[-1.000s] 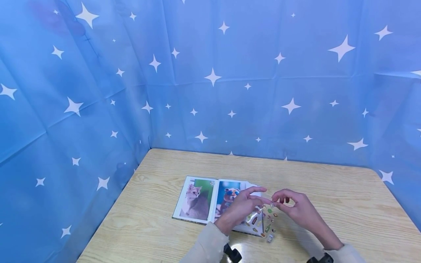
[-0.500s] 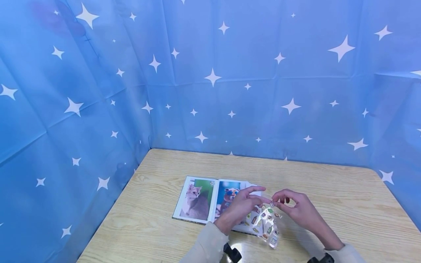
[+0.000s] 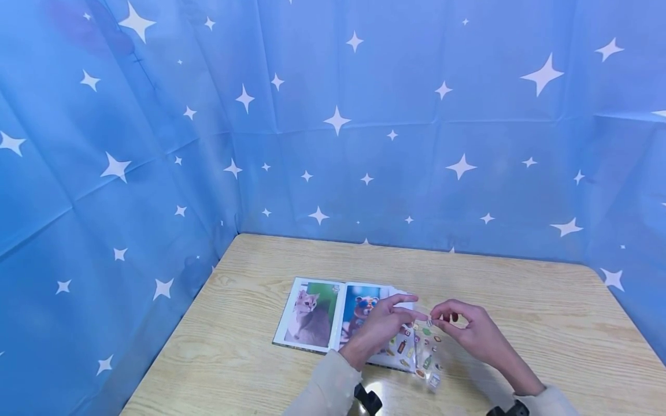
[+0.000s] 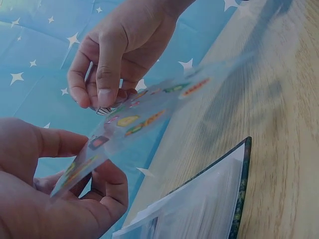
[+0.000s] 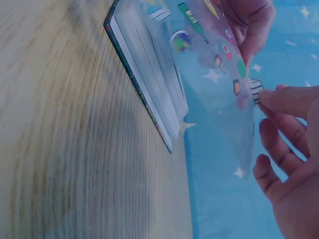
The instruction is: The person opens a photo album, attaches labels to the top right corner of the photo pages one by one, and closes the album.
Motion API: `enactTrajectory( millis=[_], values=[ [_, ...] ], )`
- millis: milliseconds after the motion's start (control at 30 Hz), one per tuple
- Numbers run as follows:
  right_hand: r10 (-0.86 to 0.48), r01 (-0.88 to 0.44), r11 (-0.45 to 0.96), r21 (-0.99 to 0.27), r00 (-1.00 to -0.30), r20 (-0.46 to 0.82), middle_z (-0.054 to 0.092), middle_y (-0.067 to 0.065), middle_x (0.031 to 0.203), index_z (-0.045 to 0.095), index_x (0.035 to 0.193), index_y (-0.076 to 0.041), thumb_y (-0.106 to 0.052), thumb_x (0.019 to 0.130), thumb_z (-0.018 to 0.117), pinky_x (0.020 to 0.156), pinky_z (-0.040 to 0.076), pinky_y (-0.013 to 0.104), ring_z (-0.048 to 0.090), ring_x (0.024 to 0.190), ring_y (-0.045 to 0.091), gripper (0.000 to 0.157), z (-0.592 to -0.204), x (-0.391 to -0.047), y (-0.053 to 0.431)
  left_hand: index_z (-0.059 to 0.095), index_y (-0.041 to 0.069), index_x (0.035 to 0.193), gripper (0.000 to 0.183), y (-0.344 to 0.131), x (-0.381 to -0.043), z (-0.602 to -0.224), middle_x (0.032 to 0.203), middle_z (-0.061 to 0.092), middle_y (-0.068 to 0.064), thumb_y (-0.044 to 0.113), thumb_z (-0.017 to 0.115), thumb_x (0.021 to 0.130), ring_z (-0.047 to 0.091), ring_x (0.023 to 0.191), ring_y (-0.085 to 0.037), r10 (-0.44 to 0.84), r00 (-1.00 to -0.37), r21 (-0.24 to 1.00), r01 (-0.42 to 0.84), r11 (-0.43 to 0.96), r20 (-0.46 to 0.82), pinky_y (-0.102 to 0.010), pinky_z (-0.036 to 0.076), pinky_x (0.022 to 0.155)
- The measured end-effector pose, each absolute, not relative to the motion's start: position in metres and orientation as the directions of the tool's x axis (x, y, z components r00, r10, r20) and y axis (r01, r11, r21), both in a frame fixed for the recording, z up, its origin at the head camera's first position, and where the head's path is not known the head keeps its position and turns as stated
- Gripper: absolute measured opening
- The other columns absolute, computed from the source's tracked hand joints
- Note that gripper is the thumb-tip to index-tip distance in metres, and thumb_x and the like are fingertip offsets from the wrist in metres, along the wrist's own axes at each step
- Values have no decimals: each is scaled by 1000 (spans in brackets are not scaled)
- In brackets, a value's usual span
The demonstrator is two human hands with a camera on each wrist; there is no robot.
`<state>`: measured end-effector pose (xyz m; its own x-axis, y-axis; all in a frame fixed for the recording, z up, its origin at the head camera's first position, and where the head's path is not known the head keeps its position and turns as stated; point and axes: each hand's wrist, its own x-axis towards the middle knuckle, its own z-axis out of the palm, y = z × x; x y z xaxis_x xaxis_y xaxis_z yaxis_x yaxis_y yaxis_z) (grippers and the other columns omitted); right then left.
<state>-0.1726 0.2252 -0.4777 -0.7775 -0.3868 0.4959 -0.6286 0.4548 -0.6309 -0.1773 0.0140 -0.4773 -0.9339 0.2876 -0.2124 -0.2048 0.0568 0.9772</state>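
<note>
A clear sticker sheet (image 4: pixel 142 117) with several small food and bottle pictures hangs in the air above the album's right side. My left hand (image 3: pixel 382 323) pinches the sheet's edge between thumb and fingers, as the left wrist view shows. At the sheet's far edge, my right hand (image 3: pixel 468 329) pinches a small black-and-white striped sticker (image 5: pixel 256 91) between thumb and index finger. The sticker sits right at the sheet's edge; whether it is fully off the sheet I cannot tell. The right hand's other fingers are loosely curled.
An open photo album (image 3: pixel 307 318) lies on the wooden table (image 3: pixel 234 346), with a cat photo on the left page and a sunglasses-wearing animal photo on the right. Blue star-patterned cloth (image 3: pixel 395 115) hangs behind and at the left of the table.
The sheet's lower end swung and shifted slightly to the right, and its glare faded. Both hands have stayed almost in place, with the left fingers drawn very slightly leftward.
</note>
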Motion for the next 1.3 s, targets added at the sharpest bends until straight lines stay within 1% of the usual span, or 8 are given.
enactTrajectory(
  millis=[133,367,500,600,833,1033,1167,1300],
  values=[
    [-394,-655,441,-613,-755,524,69,-10,83,72,93,-15,10,76,77,57,45,23,54,70,2,31,-479,-173,226,66,27,122,33,14,-178,-479,97,77,4,12,64,92,63,92,-13,282,-937,978,-199,58,-207,-28,42,71],
    [-392,-678,427,-598,-735,554,69,-7,84,72,93,-15,14,73,76,59,44,21,53,71,2,36,-479,-175,227,66,27,120,33,15,-180,-483,96,77,3,10,63,92,63,72,-16,256,-945,980,-192,62,-201,-25,43,61],
    [-394,-670,432,-604,-743,541,69,-5,84,71,94,-11,14,75,75,59,44,21,53,70,2,32,-479,-175,229,65,21,124,33,17,-180,-483,96,76,2,11,63,93,65,77,-17,259,-945,980,-194,52,-201,-25,45,63],
    [-393,-657,439,-613,-754,526,69,-4,83,71,94,-12,13,76,75,58,44,22,52,70,2,31,-479,-175,229,64,17,126,33,17,-180,-484,97,76,1,11,62,94,66,83,-16,264,-943,979,-199,41,-202,-27,48,67],
    [-389,-654,446,-611,-757,526,69,-3,83,72,95,-14,13,77,75,59,44,22,53,71,2,32,-479,-175,230,63,18,127,32,19,-180,-486,97,76,3,12,60,95,63,89,-16,265,-940,976,-213,37,-215,-33,51,74],
    [-385,-655,445,-610,-755,530,69,-4,82,71,94,-14,12,77,75,59,44,22,53,70,2,31,-477,-174,229,63,17,127,34,21,-179,-485,96,76,3,10,59,94,63,85,-15,269,-941,978,-207,27,-206,-29,49,69],
    [-380,-657,442,-611,-754,536,68,-4,81,71,93,-13,13,77,75,59,43,21,52,70,3,31,-476,-173,228,63,17,128,35,22,-178,-484,96,75,4,10,59,94,55,70,-12,273,-939,978,-208,32,-209,-22,40,55],
    [-375,-661,436,-611,-750,544,68,-4,80,71,93,-13,13,76,75,59,42,19,52,70,3,31,-475,-172,227,62,17,130,36,23,-177,-483,97,75,5,11,59,95,51,66,-11,274,-938,977,-210,37,-212,-21,33,49]
  ],
)
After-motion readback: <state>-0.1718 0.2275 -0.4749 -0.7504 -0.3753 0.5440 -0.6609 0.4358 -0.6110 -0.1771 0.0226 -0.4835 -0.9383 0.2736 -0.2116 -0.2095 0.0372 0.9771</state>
